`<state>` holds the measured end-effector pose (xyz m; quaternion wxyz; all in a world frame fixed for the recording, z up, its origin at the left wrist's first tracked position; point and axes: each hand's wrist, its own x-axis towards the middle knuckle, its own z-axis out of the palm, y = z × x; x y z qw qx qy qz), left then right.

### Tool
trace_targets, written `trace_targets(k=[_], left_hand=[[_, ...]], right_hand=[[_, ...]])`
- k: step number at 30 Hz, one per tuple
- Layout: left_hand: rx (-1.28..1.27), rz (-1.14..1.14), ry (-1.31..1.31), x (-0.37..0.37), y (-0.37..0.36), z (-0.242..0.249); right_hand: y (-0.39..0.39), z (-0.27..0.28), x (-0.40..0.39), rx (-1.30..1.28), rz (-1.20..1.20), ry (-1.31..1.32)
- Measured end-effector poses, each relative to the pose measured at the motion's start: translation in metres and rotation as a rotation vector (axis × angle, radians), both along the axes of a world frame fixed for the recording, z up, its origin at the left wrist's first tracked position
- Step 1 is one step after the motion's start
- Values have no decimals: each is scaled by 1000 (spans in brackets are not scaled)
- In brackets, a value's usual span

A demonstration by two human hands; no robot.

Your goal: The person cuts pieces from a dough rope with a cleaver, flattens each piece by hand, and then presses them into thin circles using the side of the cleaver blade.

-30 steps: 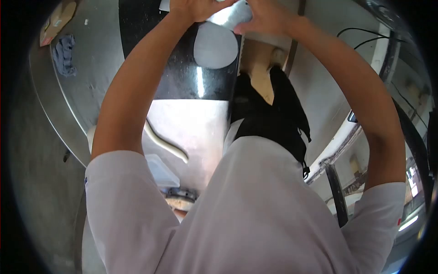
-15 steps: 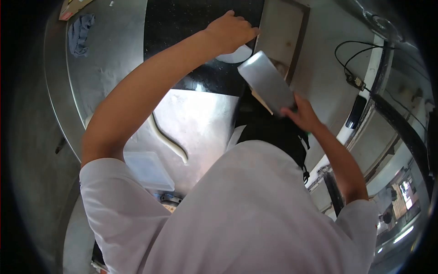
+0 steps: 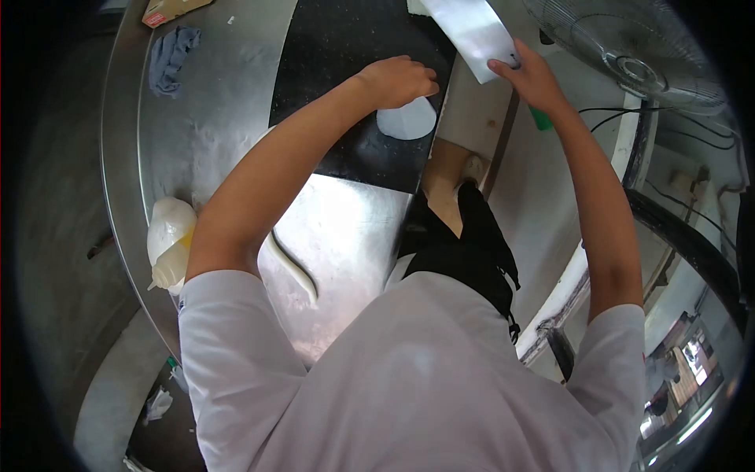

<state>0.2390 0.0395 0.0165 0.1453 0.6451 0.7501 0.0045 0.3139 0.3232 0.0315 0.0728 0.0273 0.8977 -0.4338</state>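
Note:
My left hand (image 3: 399, 81) is over the black part of the counter, its fingers curled; whatever they hold, if anything, is hidden. Just below it, a flat white rounded piece (image 3: 406, 122) lies near the counter's edge, partly covered by the hand. My right hand (image 3: 533, 80) grips a shiny rectangular metal pan (image 3: 474, 35) by its near end, thumb on top. The pan is out past the counter edge, and its far end leaves the frame. A pale rope of dough (image 3: 292, 271) lies on the bare steel, partly behind my left arm.
The black slab (image 3: 330, 63) adjoins steel worktop (image 3: 354, 228). A grey cloth (image 3: 171, 61) and a cardboard box (image 3: 173, 8) sit at the far left. White plastic bottles or bags (image 3: 171, 236) stand beside my left elbow. A fan (image 3: 629, 63) and cables are at right.
My right hand has carried the metal pan forward, away from my body. The left hand stays near the white piece. The view has shifted; the clear plastic container is now out of sight.

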Motion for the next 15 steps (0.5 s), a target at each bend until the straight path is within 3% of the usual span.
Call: trace_targets(k=[4,7,9,11,13,15], left_hand=[[12,65,-43,6,-5,5],[92,114,-160,5,-8,7],[60,147,-237,4,-5,23],[27,180,-304,5,-4,40],[-32,221,-393,10,-7,54],[29,258,-389,10,-12,60]], right_hand=[[-20,6,-4,-55,-56,-50],[-22,-24,-12,38,33,-79],[-32,-50,-6,41,214,-78],[-58,-66,39,120,369,-156],[-79,-38,82,-69,364,-250],[-74,-54,111,-42,381,-88]])
